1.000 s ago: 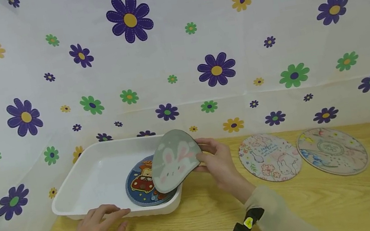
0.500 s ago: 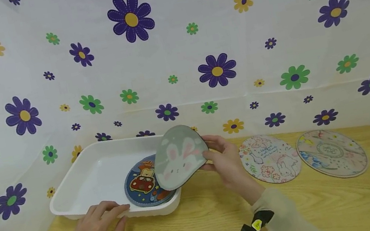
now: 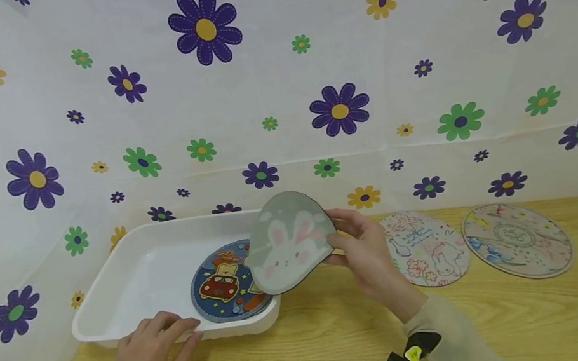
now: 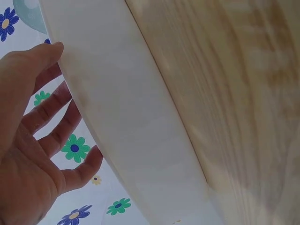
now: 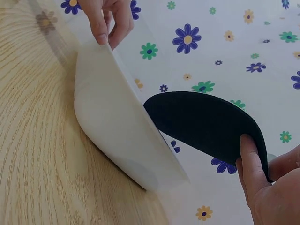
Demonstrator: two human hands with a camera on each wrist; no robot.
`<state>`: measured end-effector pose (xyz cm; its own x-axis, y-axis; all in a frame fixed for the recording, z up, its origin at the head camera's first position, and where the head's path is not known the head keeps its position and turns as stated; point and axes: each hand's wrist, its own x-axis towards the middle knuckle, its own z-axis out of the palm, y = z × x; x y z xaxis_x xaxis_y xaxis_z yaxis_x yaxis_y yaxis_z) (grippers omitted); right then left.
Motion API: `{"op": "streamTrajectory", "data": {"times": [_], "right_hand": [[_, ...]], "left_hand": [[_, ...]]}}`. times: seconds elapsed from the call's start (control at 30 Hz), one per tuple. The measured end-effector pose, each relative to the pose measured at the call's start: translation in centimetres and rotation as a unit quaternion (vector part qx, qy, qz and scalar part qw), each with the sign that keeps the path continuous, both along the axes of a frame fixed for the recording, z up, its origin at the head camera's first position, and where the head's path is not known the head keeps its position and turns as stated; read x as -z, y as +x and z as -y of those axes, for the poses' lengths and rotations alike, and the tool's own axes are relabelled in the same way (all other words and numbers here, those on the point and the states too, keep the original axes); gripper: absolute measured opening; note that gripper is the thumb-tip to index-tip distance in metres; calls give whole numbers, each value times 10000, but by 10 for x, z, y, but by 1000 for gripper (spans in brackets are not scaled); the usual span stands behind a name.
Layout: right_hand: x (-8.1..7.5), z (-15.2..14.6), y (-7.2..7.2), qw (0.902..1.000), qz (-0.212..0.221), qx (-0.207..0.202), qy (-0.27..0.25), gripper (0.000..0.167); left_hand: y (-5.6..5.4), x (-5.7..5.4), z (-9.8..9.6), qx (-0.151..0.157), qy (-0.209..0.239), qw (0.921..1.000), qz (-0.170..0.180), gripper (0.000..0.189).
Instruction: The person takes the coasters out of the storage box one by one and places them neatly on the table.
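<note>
Rabbit-print mat [image 3: 289, 241]: bent and tilted, raised just left of the right fingers, its lower left part overlapping the right end of the white tray [image 3: 131, 289] in the head view; the underside is dark.
Right hand [image 3: 364, 251]: thumb and fingers clamped on the mat's right edge.
Left hand [image 3: 149, 360]: pinches the tray's near rim, thumb outside, the other fingers spread along the inner side.
Blue car-print mat [image 3: 220, 286]: inside the tray, right of the left fingers, partly hidden by the raised mat.
Pink rabbit-and-flower mat [image 3: 432, 252]: flat on the wood-grain bench [image 3: 329, 341], right of the right fingers.
Floral emblem mat [image 3: 526, 242]: farther right of those fingers, just beside the pink one.
Black wrist strap [image 3: 428, 342]: below the right fingers, on a pale sleeve [image 3: 455, 332].
Flower-print backdrop [image 3: 269, 68]: beyond both hands' fingers.
</note>
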<state>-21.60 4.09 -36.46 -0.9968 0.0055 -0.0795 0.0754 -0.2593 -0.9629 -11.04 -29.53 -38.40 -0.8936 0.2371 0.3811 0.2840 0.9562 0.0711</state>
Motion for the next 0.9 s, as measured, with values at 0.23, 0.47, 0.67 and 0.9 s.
{"op": "streamTrajectory", "data": {"times": [0.23, 0.47, 0.67, 0.9], "right_hand": [[1, -11, 1, 10000, 37, 6, 2, 46], [0, -22, 3, 9999, 119, 44, -36, 46], [0, -31, 3, 10000, 88, 24, 36, 45], [-3, -43, 2, 10000, 75, -43, 25, 49]], "left_hand": [[3, 2, 3, 94, 74, 9993, -346, 20], [0, 3, 9, 252, 107, 9985, -475, 22], [0, 2, 10, 224, 131, 9985, -486, 20], [0, 4, 10, 192, 157, 9982, -543, 18]]}}
